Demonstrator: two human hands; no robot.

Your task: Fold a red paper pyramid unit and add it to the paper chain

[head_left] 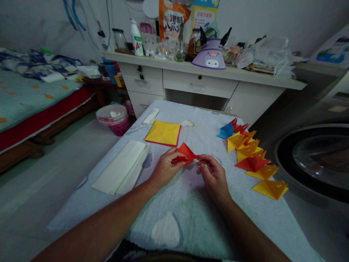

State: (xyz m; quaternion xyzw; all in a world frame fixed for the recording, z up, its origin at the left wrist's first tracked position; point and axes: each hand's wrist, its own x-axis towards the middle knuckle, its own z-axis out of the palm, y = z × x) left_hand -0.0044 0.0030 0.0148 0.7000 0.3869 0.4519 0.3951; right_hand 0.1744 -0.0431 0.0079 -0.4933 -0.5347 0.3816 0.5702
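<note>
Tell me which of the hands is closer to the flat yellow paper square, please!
Left. The left hand is close by the near right corner of the flat yellow paper square; the right hand is farther away, off to the right.

The red piece (187,149) is matt paper, crisply creased, and the folded shapes (253,163) look like the same dry, unglazed stock. The yellow sheet (163,131) is smooth paper with faint crease lines. A soft, slightly napped cloth (152,203) covers the counter. Behind, the drawer fronts (200,82) are smooth and pale with a low sheen, the orange bag (170,23) is shiny printed plastic, and the lidded jar (120,40) is clear glass. The bed frame (20,154) is brown wood; the floor (68,156) shines dully.
</note>
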